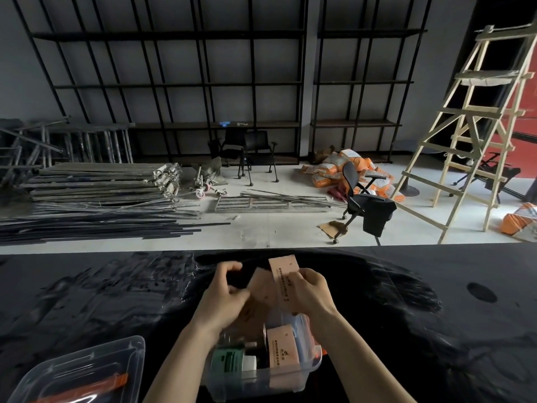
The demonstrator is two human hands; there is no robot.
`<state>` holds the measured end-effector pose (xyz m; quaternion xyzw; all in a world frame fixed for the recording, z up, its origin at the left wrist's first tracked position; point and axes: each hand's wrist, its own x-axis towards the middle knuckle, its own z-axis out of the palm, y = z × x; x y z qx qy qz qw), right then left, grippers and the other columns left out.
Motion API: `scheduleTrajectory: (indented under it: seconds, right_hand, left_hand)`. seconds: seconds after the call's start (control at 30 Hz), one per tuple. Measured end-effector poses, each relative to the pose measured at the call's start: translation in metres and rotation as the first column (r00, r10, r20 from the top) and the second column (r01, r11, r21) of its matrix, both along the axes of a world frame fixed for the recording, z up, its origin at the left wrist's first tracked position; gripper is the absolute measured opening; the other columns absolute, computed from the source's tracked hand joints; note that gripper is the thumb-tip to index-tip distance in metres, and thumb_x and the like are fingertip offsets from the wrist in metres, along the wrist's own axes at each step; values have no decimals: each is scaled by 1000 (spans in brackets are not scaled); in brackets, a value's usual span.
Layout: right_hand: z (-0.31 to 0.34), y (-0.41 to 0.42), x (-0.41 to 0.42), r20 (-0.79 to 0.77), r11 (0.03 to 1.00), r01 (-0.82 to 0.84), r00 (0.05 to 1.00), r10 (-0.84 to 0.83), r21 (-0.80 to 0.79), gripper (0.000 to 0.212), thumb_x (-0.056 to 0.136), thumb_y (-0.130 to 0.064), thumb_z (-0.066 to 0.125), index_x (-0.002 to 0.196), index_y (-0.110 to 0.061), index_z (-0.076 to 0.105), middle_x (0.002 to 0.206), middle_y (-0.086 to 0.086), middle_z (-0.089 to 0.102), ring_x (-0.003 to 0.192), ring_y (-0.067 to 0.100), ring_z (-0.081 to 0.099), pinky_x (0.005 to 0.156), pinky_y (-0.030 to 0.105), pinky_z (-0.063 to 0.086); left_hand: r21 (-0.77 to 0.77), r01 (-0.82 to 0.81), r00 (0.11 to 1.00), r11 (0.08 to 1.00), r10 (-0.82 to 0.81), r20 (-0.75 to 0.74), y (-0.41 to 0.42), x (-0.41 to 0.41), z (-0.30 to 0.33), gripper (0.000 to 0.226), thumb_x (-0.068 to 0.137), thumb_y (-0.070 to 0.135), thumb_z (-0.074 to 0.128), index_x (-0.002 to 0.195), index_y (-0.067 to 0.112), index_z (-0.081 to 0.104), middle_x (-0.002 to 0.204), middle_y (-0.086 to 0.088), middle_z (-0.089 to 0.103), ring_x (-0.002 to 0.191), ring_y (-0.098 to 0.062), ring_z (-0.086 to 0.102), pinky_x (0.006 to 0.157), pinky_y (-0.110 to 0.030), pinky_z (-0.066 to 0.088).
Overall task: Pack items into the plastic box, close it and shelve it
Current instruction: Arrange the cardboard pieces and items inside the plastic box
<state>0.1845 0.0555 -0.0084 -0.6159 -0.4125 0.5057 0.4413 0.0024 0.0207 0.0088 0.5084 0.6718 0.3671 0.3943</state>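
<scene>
the packing looks partly done, and the closing and shelving are not begun. the plastic box (263,376) sits low in the centre of the frame on the black table (436,315), open at the top, and it already holds a green-labelled jar (228,363) lying on its side at the left and a pink carton (283,349) standing at the right, with other small things between them that are too dark to name. the lid (84,370), clear with orange latches, lies apart from the box at the lower left of the frame, so the box is plainly not yet closed.

both hands are above the far end of the box, close together. the right hand (312,292) is clamped on a long pink box (283,279), thumb and fingers pinching its lower half. the left hand (225,289) is curled, fingers bent in near a second pink box (260,289); it seems to grip its left edge, though the contact is blurred and i cannot be sure.

the long pink box stands nearly upright, its long axis running from the box mouth up toward the top of the frame, leaning slightly left, printed face toward the camera. the second one tilts the other way, its upper end leaning right (the two overlap near the middle).

my judgement: these two still have to go in, then the lid fetched and latched, then the box carried to the black shelving (203,82) across the upper frame.
</scene>
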Motion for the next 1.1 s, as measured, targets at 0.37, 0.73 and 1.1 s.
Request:
scheduleTrajectory:
  seconds: [0.37, 0.73, 1.1]
  right_hand:
    - [6, 6, 1, -68, 991, 80, 995, -73, 110, 16, 98, -26, 61, 105, -13, 68, 98, 13, 74, 84, 26, 73, 70, 44, 65]
    - [-13, -2, -4, 145, 981, 116, 980, -139, 152, 17, 100, -33, 55, 103, -17, 59, 98, 2, 69, 85, 20, 70, 67, 39, 62]
    - [-17, 1, -9, 161, 975, 154, 971, -180, 159, 18, 102, -34, 52, 106, -17, 59, 102, 3, 69, 82, 15, 69, 55, 23, 48]
  left_hand:
    - [84, 97, 988, 992, -86, -124, 4, 38, -8, 13, 102, 30, 55, 100, 24, 66, 96, 1, 77, 81, -13, 75, 62, -23, 55]
    - [-652, 317, 530, 689, -699, -481, 11, 76, -51, 43, 94, 41, 54, 120, 10, 67, 111, -12, 71, 113, -33, 67, 100, -49, 52]
    - [-514, 159, 724, 843, -453, -519, 3, 63, -54, 51, 84, 28, 75, 127, 18, 50, 118, -2, 70, 104, -24, 72, 89, -37, 59]
